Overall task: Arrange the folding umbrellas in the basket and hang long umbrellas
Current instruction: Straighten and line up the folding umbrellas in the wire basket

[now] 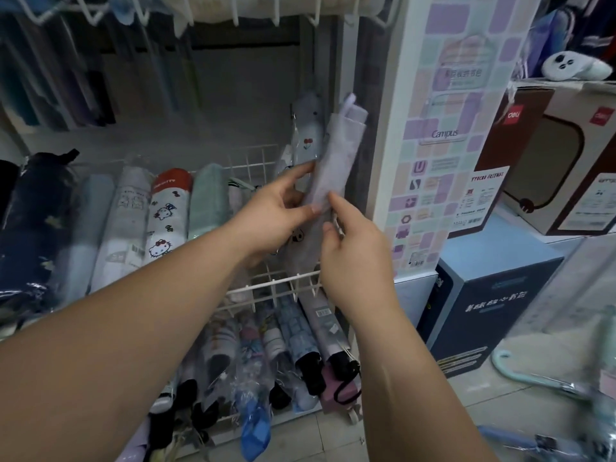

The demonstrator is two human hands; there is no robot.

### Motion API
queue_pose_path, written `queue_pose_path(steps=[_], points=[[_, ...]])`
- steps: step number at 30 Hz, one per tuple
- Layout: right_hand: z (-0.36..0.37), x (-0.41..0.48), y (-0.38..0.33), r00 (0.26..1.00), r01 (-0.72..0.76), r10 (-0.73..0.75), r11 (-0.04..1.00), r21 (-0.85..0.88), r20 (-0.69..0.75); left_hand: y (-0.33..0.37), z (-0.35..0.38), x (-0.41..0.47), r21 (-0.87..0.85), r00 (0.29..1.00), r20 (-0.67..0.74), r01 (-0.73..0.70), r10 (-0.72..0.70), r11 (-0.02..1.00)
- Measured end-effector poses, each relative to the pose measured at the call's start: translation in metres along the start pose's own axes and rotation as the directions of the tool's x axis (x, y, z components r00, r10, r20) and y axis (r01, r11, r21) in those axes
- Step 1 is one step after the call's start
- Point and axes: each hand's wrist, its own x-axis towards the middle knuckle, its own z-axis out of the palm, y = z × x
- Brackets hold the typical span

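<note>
A pale lilac folding umbrella [336, 155] in a clear sleeve stands nearly upright at the right end of the white wire basket [266, 288]. My left hand [276, 211] holds its left side with thumb and fingers. My right hand [353, 258] pinches its lower right edge. Behind it leans a white folding umbrella with a cherry print [308, 128]. Several wrapped folding umbrellas lie side by side in the basket, among them a cat-print one [166, 215] and a mint one [208, 201]. Long umbrellas [83, 78] hang at the upper left.
A lower rack holds several more folding umbrellas [266, 348]. A white shelf post with pastel stickers [450, 135] stands right of the basket. Boxes [480, 305] sit on the floor at right, and a long mint-handled umbrella [533, 378] lies there.
</note>
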Motion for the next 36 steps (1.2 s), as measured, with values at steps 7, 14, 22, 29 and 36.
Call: queue_pose_path(steps=[7,14,22,29,36], points=[[0.005,0.012,0.003,0.990,0.115,-0.132,0.964,0.238,0.054,0.015,-0.012,-0.002,-0.236,0.984,-0.166,0.031,-0.072,0.971],[0.041,0.019,-0.018,0.988,0.097,-0.123,0.962,0.255,0.089,0.027,-0.042,-0.010,-0.256,0.945,-0.311,0.022,-0.104,0.966],[0.088,0.028,-0.061,0.933,-0.030,-0.096,0.939,0.342,0.346,0.034,-0.117,-0.060,-0.047,0.913,-0.362,0.181,-0.186,0.982],[0.120,0.028,-0.103,0.864,0.069,-0.156,0.978,0.195,0.479,0.023,-0.174,-0.084,0.098,0.861,-0.474,0.259,-0.184,0.961],[0.131,0.026,-0.099,0.801,0.297,-0.152,0.941,-0.164,0.579,0.007,-0.175,-0.099,0.733,0.947,-0.321,0.264,-0.024,0.627]])
